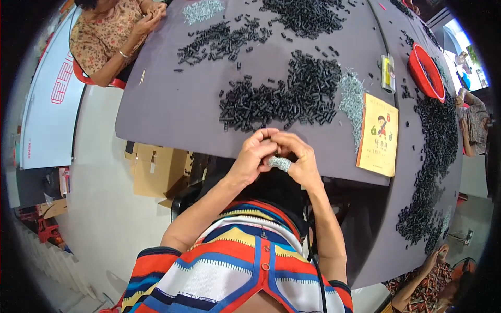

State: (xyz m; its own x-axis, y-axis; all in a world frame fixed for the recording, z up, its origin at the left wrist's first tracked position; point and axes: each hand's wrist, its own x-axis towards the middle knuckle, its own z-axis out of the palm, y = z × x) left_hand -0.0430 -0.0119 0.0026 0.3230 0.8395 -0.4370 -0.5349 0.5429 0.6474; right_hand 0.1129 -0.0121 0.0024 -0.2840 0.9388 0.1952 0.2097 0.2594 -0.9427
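Observation:
My left hand (251, 160) and my right hand (302, 159) meet at the near edge of the grey table (172, 122), fingertips pressed together. Both are closed in a pinch; whatever lies between the fingers is hidden. Silvery wrapping (279, 163) covers my right thumb. Just beyond my fingers spreads a heap of small black tubular plastic pieces (308, 91). To its right is a pile of small silvery metal pins (352, 94). A yellow-covered booklet (377, 138) lies right of the pins, close to the table edge.
More black pieces (305, 15) and metal pins (203, 10) lie farther back. At right are a red basket (425, 73), a small yellow-and-clear box (388, 74) and another table with black pieces (436, 141). Co-workers sit at far left (107, 41) and right. A cardboard box (156, 169) stands below.

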